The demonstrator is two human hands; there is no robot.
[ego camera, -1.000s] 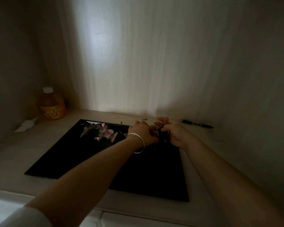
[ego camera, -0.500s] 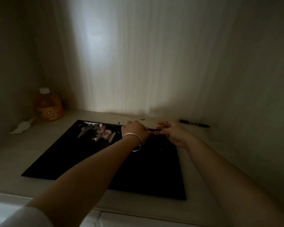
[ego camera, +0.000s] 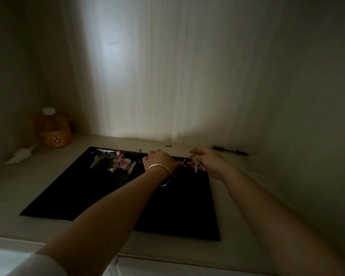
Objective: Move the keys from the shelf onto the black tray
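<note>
Both hands meet over the far edge of the tray (ego camera: 112,198). The right hand (ego camera: 208,163) pinches keys (ego camera: 196,165) that dangle below its fingers; the left hand (ego camera: 159,160) is curled beside them, its grip unclear. Left of it, a second bunch (ego camera: 112,161) lies on the tray.

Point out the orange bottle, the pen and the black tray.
orange bottle (ego camera: 54,132): head view, on its label.
pen (ego camera: 228,150): head view, mid-barrel.
black tray (ego camera: 92,194): head view, bare surface near the front-left corner.
</note>
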